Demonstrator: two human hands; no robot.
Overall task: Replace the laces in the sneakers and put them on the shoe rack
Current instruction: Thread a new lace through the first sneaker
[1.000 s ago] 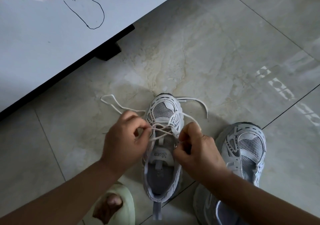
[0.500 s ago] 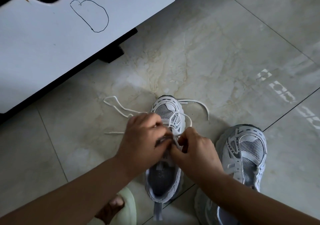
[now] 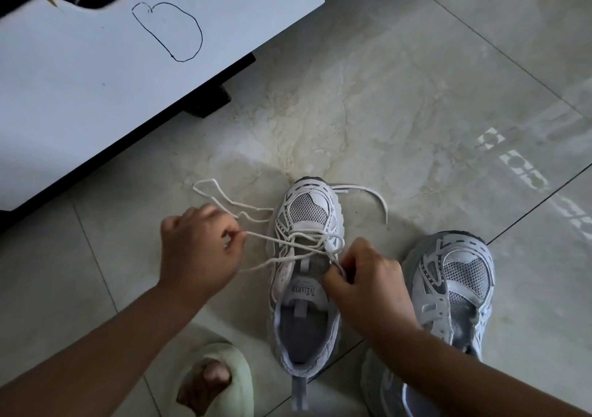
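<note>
The sneaker point(image 3: 306, 275) being laced stands on the floor point(image 3: 416, 112) in front of the person, toe pointing away, with a white lace point(image 3: 298, 243) already crossed through its lower eyelets and the upper ones near the tongue not yet threaded. The left hand point(image 3: 200, 253) is curled and pinches one run of the lace, holding it out to the side of the shoe, likely to take up slack so the crossings sit snug. The right hand point(image 3: 368, 280) is curled too, its fingertips pinching the other run right at the eyelets on the shoe's right side, probably to steady or feed that end; exactly which hole it works at I cannot tell. Loose lace trails on the floor: a loop out past the left hand, and an arc beyond the toe on the right, left slack because those lengths are not needed yet. The second sneaker point(image 3: 448, 295) waits just beside the first on its right and appears to have no lace. A foot in a pale green slipper point(image 3: 211, 381) rests at the near edge, and a white cabinet panel point(image 3: 96, 73) with a pen scribble stands to the far left.
</note>
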